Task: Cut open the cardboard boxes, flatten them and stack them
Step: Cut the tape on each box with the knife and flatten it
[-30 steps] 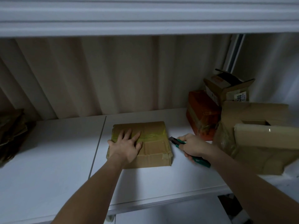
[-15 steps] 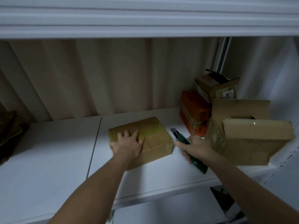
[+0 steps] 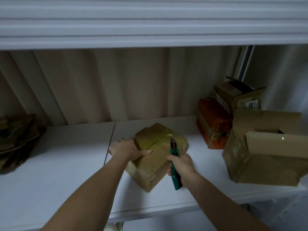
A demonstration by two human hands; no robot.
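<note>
A taped brown cardboard box [image 3: 155, 157] lies on the white shelf [image 3: 66, 172], turned so one corner points toward me. My left hand [image 3: 128, 149] grips its left side, thumb on the top face. My right hand [image 3: 181, 165] holds a green utility knife [image 3: 175, 165] by the handle. The blade end hovers over the right part of the box top, near the yellowish tape seam.
To the right stand an orange box [image 3: 213, 122], an open brown box [image 3: 263, 152] and a smaller open box [image 3: 238, 95] behind them. A pile of flattened cardboard [image 3: 16, 139] lies at the far left. Another shelf hangs overhead.
The box has been turned clockwise and pulled nearer. My left hand shifted from flat on top to gripping its left side. The knife moved from beside the box to over its top.
</note>
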